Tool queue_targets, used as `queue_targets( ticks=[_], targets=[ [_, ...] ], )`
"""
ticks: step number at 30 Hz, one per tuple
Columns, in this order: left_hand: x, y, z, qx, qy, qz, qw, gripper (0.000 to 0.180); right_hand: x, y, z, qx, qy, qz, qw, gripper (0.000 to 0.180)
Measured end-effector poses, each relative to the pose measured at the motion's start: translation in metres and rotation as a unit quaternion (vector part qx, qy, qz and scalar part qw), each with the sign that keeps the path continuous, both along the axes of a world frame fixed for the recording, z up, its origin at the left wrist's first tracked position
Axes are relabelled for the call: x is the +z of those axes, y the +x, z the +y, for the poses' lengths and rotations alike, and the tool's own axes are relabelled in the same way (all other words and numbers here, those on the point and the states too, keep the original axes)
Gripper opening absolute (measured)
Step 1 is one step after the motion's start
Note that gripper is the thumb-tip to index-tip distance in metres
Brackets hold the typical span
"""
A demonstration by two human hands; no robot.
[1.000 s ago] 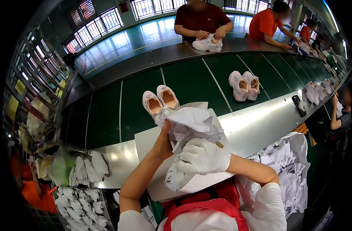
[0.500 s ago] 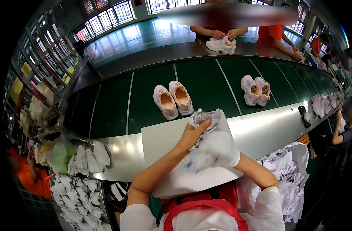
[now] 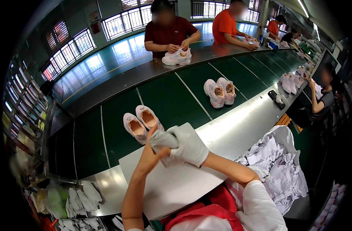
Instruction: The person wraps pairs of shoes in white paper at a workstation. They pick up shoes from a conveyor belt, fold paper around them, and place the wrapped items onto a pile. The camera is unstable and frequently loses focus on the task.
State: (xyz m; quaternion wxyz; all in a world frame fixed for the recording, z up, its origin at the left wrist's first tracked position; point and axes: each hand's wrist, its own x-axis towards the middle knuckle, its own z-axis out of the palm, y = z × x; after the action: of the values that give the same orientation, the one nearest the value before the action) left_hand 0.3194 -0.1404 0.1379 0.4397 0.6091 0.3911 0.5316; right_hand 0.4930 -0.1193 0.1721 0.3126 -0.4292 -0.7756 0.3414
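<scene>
left grip (image 3: 148,157) | gloved right grip (image 3: 192,148) | held grey-white wad (image 3: 163,140): blurred, partly covered

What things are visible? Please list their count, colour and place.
board: at least 1, white, lower centre
held bundle: 1, grey-white, over board
belt: 1, green with pale lines, across middle
near shoes: 2, pale pink, on belt, centre-left
far shoes: 2, pale pink, on belt, further right
other shoes: several, pale pink, upper right
loose papers: many, white, lower right
other bundles: several, white, lower left
rack: 1, metallic, far left
co-workers: at least four, maroon, orange or dark tops, upper half
left hand: 1, bare, bundle's left
right hand: 1, white-gloved, bundle's right
</scene>
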Motion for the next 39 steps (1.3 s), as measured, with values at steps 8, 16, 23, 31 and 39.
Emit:
queue_targets(
  ticks=[8, 16, 23, 31, 39],
  targets=[
    [0.009, 0.003, 0.006, 0.193, -0.020, -0.009, 0.981, 0.049, -0.013, -0.025, -0.014, 0.002, 0.114, 0.071, 0.991, 0.069],
    [0.026, 0.013, 0.026, 0.237, 0.020, -0.109, 0.965, 0.053, -0.036, -0.047, -0.001, 0.137, -0.068, 0.106, 0.983, 0.050],
    [0.008, -0.028, 0.035, 0.179, -0.061, -0.254, 0.949, 0.035, -0.029, -0.056, -0.004, 0.090, -0.007, 0.087, 0.992, 0.047],
    [-0.019, -0.036, 0.099, 0.108, -0.067, -0.345, 0.930, 0.036, -0.047, -0.042, 0.048, 0.038, 0.077, -0.102, 0.991, 0.046],
    [-0.090, -0.067, 0.214, 0.156, -0.113, 0.316, 0.929, 0.027, -0.012, -0.048, 0.124, 0.007, 0.004, -0.395, 0.919, 0.037]
  ],
)
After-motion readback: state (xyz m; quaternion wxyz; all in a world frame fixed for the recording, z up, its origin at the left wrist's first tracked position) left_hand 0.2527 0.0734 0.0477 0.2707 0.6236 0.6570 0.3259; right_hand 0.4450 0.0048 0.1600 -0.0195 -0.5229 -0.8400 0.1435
